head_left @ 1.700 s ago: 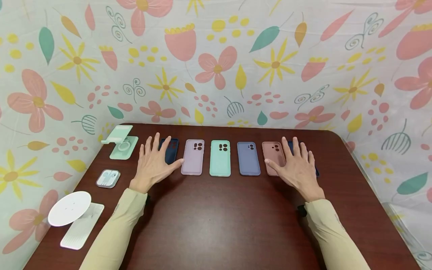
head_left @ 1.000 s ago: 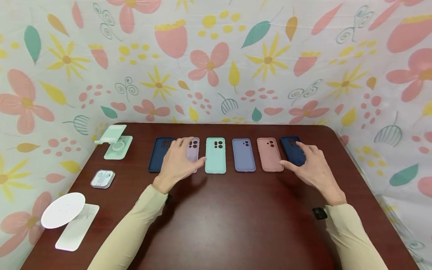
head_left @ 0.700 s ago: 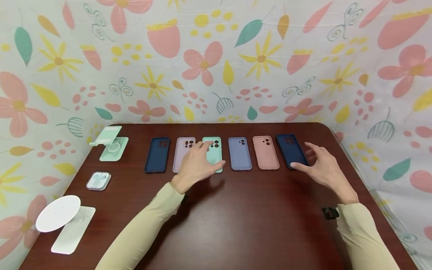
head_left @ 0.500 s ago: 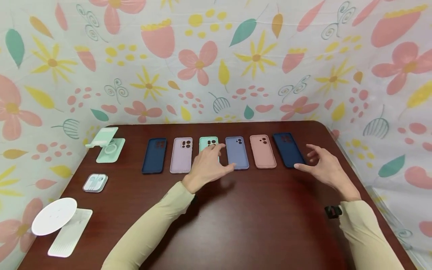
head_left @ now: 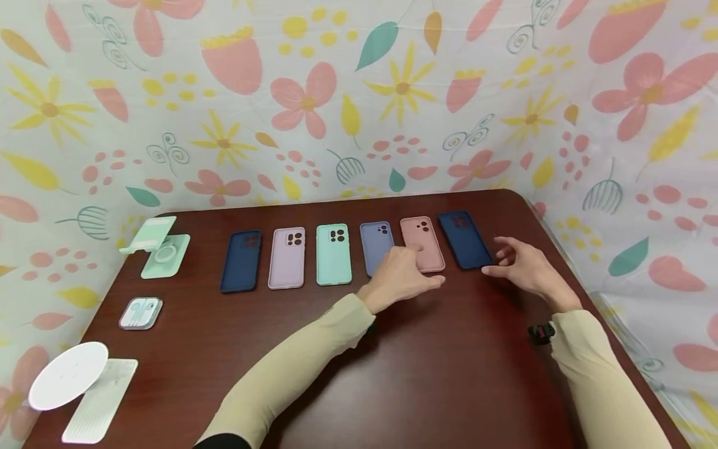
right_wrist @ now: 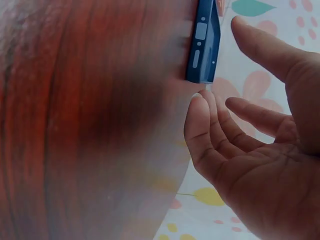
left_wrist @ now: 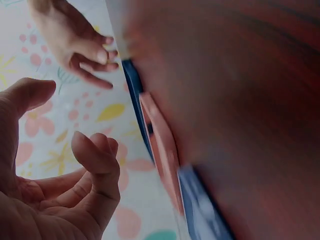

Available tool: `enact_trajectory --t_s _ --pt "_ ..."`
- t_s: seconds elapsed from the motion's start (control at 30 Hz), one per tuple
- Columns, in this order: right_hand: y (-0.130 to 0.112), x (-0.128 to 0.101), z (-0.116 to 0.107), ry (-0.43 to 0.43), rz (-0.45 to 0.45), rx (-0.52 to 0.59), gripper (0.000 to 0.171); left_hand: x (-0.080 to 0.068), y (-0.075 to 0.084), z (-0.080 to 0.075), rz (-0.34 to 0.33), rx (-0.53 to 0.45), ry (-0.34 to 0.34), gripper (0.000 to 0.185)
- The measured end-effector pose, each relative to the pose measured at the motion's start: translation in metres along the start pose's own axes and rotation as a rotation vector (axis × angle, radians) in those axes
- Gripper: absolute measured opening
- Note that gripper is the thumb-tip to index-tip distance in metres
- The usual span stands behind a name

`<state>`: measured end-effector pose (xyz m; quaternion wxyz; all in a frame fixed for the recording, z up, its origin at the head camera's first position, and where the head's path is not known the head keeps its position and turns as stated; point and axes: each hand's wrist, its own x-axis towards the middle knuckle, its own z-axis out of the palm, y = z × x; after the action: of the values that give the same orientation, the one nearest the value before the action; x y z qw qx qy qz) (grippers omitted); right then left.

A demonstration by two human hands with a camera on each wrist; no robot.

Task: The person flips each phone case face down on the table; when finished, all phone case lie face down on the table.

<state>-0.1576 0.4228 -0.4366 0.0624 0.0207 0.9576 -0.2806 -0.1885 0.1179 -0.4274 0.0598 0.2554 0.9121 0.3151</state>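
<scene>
Several phone cases lie in a row in the head view: a dark blue case (head_left: 241, 262), a lilac case (head_left: 287, 262), a mint case (head_left: 333, 259), a periwinkle case (head_left: 374, 240), a pink case (head_left: 424, 246) and another dark blue case (head_left: 464, 240). My left hand (head_left: 401, 279) hovers before the periwinkle and pink cases, partly covering them, with thumb and bent fingers apart and nothing between them. Just right of the last dark blue case's lower corner is my right hand (head_left: 526, 269), loosely curled and holding nothing; the right wrist view shows its fingers apart from that case.
Along the left side of the brown table (head_left: 224, 349) stand a mint folding stand (head_left: 165, 252), boxed earphones (head_left: 141, 313) and a white stand with a round plate (head_left: 70, 375). A flowered cloth (head_left: 314, 149) hangs behind the table.
My left hand has swept right along the row, from the left dark blue case to the pink one. My right hand has drawn off the right dark blue case to its side. The view has turned rightward.
</scene>
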Motion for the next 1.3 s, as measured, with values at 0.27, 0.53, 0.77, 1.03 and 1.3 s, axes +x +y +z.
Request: enact_trajectory --t_s 0.27,0.53,0.77,1.03,1.3 --pt "0.005 0.009 0.004 -0.025 0.013 0.015 0.086 0.034 0.030 0.033 -0.057 -0.047 -0.123 0.057" --pt "0.002 0.012 0.008 -0.037 0.024 0.016 0.079 0.051 0.044 0.051 -0.113 -0.077 -0.197 0.039" --pt "0.002 0.013 0.007 -0.040 0.038 0.000 0.078 0.081 0.041 0.079 -0.201 -0.046 -0.212 0.031" --pt "0.004 0.013 0.003 -0.060 0.053 -0.012 0.075 0.113 0.031 0.112 -0.231 -0.001 -0.254 0.031" --pt "0.004 0.013 0.005 -0.050 0.064 -0.011 0.062 0.111 0.035 0.110 -0.214 -0.026 -0.241 0.027"
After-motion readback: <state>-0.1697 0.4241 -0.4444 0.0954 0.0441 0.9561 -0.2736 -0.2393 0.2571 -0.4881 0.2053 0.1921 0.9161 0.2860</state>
